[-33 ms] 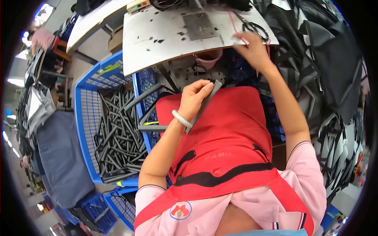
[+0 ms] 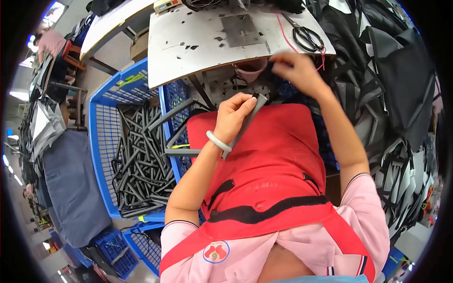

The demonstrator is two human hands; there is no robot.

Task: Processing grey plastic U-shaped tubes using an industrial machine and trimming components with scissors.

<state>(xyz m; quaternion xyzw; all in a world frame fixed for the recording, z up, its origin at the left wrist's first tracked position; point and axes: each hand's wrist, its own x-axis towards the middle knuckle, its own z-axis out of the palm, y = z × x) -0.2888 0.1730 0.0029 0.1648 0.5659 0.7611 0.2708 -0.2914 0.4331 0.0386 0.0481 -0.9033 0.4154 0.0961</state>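
My left hand (image 2: 232,116) is closed on a dark grey strip (image 2: 257,104) with a folded look, held slantwise over the red apron (image 2: 273,141) on my lap. The strip's upper end sticks out past my thumb; its lower end shows beyond my wrist. Blurred by motion, my right hand (image 2: 302,73) is just off the front edge of the white table (image 2: 203,60). Its fingers are smeared, so I cannot make out whether anything is in them. Nearest to it are black-handled scissors (image 2: 307,37) and a pink cord (image 2: 286,36) at the table's right end.
To the left stands a blue plastic crate (image 2: 96,162) heaped with similar grey strips (image 2: 144,162). A pinkish bucket (image 2: 250,71) is under the table edge. Black scraps and a grey metal plate (image 2: 239,30) lie on the tabletop. Piles of black and grey fabric (image 2: 398,85) crowd the right.
My right hand has moved from beside the scissors down and left, off the table's front edge, leaving the scissors uncovered. My left hand keeps the strip in nearly the same place.
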